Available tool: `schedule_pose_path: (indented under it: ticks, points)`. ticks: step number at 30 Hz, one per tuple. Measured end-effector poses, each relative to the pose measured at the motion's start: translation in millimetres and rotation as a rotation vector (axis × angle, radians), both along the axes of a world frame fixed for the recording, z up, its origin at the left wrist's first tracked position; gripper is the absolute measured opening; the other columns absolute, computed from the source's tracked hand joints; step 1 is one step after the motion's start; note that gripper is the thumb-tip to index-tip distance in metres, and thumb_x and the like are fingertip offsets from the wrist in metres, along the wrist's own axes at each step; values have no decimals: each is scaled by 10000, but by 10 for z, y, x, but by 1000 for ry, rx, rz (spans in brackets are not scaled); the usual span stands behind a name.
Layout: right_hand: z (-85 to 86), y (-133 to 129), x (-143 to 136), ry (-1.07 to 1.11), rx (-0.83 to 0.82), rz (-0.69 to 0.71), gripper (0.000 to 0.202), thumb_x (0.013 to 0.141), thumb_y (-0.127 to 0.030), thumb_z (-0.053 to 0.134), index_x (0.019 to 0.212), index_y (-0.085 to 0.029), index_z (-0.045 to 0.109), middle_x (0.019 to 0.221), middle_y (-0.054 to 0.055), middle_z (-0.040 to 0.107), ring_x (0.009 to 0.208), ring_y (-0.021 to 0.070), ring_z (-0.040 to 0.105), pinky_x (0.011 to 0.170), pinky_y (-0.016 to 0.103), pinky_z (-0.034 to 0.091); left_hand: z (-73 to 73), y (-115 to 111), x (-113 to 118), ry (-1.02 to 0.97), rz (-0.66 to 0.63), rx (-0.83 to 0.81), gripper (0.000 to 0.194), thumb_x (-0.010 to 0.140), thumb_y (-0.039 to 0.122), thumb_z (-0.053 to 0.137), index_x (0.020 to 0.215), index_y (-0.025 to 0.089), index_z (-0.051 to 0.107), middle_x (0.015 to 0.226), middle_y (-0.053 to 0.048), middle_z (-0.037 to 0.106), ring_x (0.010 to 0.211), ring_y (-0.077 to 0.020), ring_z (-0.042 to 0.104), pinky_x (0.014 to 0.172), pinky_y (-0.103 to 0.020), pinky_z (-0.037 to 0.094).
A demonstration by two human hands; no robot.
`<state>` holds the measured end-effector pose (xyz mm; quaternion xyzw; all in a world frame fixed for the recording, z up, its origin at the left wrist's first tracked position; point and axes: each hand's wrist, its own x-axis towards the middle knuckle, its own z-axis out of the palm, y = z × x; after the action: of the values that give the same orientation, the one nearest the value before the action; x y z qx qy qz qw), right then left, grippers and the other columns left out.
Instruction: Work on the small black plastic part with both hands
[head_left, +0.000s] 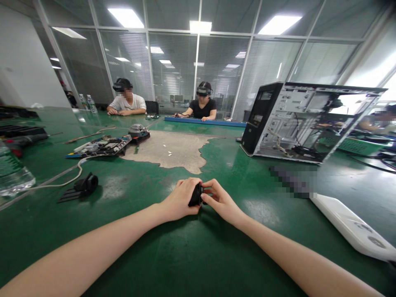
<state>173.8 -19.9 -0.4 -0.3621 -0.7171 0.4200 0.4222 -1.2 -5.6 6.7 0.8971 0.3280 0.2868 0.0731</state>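
Note:
Near the middle of the green table (136, 243), a small black object (194, 195) sits between both hands. My left hand (182, 199) wraps round it from the left, with fingers over its top and thumb below. On its right side, the fingertips of my right hand (217, 200) pinch its edge. The palms hide part of the object, and its exact kind is unclear. A black part with flat prongs and a round end (86, 185) lies to the left, touched by neither hand.
An open computer case (260, 119) stands at the right, beyond a white device (346, 222). At the left are a circuit board (102, 146), a cable (78, 169) and a clear bottle (14, 173). Two people with headsets sit across the table.

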Motion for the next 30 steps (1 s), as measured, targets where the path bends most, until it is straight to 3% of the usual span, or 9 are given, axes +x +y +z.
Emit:
schedule_pose_path:
  ticks: [7, 20, 30]
  points:
    - [-20, 16, 11, -4, -11, -16, 294, 804, -264, 517, 1079, -224, 423, 1045, 52, 515, 938, 156, 549, 787, 324, 489, -7, 3, 10, -16, -2, -5, 579, 653, 216, 591, 1154, 210, 301, 1090, -67, 487, 1014, -232, 469, 883, -391, 333]
    - [26, -14, 11, 2, 4, 10, 164, 810, -281, 508, 956, -219, 467, 950, 21, 525, 928, 153, 552, 744, 289, 487, -3, -2, 8, -22, -4, 1, 564, 653, 207, 586, 1143, 212, 307, 1090, -60, 486, 1022, -223, 469, 889, -387, 329]
    - [-4, 7, 11, -34, -5, -13, 297, 802, -256, 514, 1087, -228, 433, 1049, 51, 521, 937, 158, 550, 775, 328, 495, -10, 4, 9, -15, 2, -13, 562, 650, 213, 589, 1141, 214, 315, 1092, -69, 489, 1026, -240, 466, 879, -406, 338]
